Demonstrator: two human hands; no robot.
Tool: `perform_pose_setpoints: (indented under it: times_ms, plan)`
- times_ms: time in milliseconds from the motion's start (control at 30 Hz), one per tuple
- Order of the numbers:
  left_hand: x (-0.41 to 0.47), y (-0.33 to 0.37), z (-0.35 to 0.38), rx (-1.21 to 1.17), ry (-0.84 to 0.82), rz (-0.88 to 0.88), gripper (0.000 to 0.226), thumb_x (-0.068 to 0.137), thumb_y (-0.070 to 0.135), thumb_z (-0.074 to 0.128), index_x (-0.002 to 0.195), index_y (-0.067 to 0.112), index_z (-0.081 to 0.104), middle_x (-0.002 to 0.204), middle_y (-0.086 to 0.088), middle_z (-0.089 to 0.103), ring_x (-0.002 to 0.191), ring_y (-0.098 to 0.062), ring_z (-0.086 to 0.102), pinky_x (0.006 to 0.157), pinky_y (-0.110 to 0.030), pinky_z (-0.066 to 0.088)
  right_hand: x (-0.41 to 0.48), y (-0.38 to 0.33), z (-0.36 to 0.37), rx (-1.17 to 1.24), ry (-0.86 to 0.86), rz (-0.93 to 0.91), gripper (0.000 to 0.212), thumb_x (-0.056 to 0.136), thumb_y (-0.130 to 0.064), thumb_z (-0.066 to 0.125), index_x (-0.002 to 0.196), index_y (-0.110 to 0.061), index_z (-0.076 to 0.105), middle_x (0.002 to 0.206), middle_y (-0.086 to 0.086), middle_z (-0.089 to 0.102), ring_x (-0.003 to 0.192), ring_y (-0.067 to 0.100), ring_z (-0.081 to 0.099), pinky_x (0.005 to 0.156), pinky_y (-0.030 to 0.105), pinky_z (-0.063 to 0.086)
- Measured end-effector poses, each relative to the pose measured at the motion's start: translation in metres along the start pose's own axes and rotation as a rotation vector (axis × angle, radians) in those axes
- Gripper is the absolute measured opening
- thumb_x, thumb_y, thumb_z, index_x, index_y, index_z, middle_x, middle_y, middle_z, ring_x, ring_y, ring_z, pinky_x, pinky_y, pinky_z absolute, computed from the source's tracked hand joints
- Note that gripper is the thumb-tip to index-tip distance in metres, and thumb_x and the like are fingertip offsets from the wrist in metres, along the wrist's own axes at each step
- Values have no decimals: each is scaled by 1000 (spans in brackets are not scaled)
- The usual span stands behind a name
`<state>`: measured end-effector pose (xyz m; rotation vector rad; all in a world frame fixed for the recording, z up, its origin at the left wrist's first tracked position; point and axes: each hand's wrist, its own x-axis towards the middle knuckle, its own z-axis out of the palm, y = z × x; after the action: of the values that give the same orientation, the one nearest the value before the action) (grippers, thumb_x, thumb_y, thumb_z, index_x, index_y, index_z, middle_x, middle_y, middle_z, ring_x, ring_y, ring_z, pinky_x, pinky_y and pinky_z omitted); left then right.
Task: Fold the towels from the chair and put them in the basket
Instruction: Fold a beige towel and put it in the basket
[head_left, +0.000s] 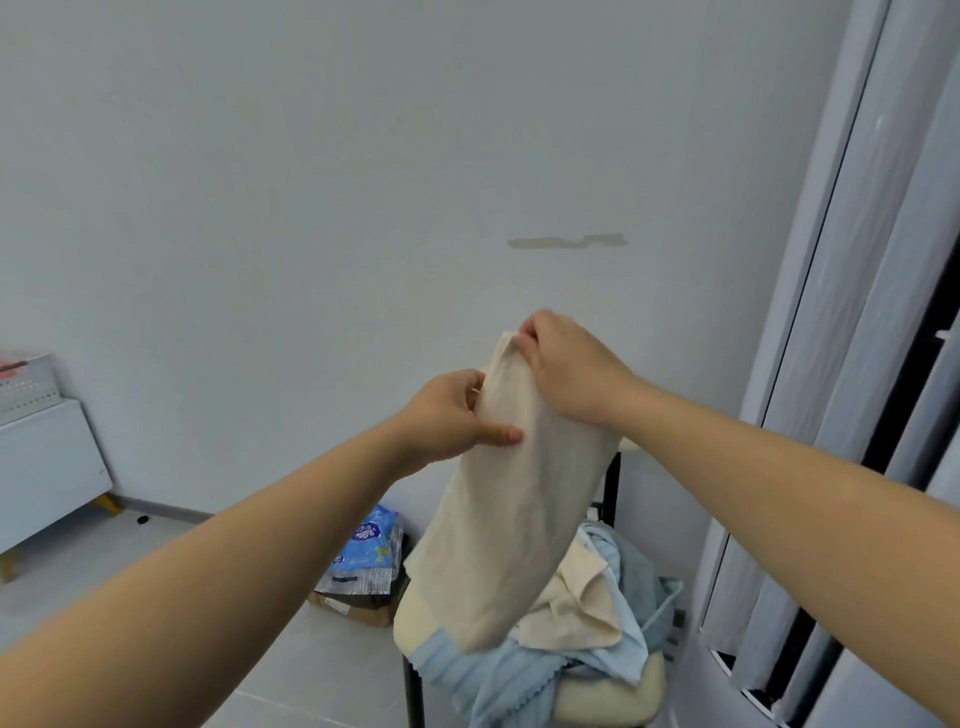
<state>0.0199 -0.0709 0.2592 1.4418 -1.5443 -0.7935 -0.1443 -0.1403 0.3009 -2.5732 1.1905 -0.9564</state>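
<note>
Nearest the camera, two bare forearms reach forward and hold a cream towel up in the air above the chair. The left hand pinches the towel's left edge, thumb flat on the near face and the other fingers tucked behind the cloth. The right hand is a little higher, its fingers curled tight on the top corner. The towel hangs limp and creased with its lower end flaring loose, so it looks light, soft and floppy. It should not slip, but it will sag wherever it is not held, and the two top corners seem the best places to grip it for a straight fold. Below it, blue towels and another cream cloth lie heaped on the seat. How many there are is hard to tell, since they overlap and the held towel covers part of the heap. Past the chair, a blue packet leans on the floor by the wall. No basket is clearly in view; a white perforated container at the far left edge is cut off and may or may not be it.
</note>
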Motion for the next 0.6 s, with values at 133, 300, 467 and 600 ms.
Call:
perform_pose_setpoints:
  times_ms: [133, 300, 467, 600]
  plan:
    - [-5, -16, -1, 134, 13, 5, 38, 68, 22, 92, 99, 26, 70, 99, 7, 74, 95, -14, 70, 83, -31, 58, 11, 3, -27, -116, 195, -7, 29, 107, -44, 26, 106, -22, 45, 110, 0, 53, 91, 27, 54, 77, 38, 38]
    - [-13, -37, -13, 350, 48, 39, 50, 74, 30, 83, 112, 32, 50, 106, 6, 69, 97, -16, 65, 86, -38, 55, 22, 22, -54, -195, 303, 86, 35, 107, -45, 21, 111, -18, 43, 109, 10, 65, 93, 35, 60, 76, 41, 41]
    - [-25, -56, -28, 406, -43, 33, 43, 78, 19, 80, 113, 27, 57, 103, 4, 69, 95, -18, 66, 88, -40, 55, 22, 44, -76, -191, 399, 223, 36, 106, -45, 19, 111, -17, 42, 104, 9, 64, 88, 34, 58, 79, 44, 45]
    - [-28, -60, -45, 84, 1, -36, 17, 91, 6, 69, 107, 12, 67, 92, -7, 69, 81, -19, 63, 70, -25, 54, 16, 63, -84, -157, 435, 337, 38, 107, -45, 19, 112, -16, 42, 97, 5, 58, 84, 31, 54, 74, 41, 41]
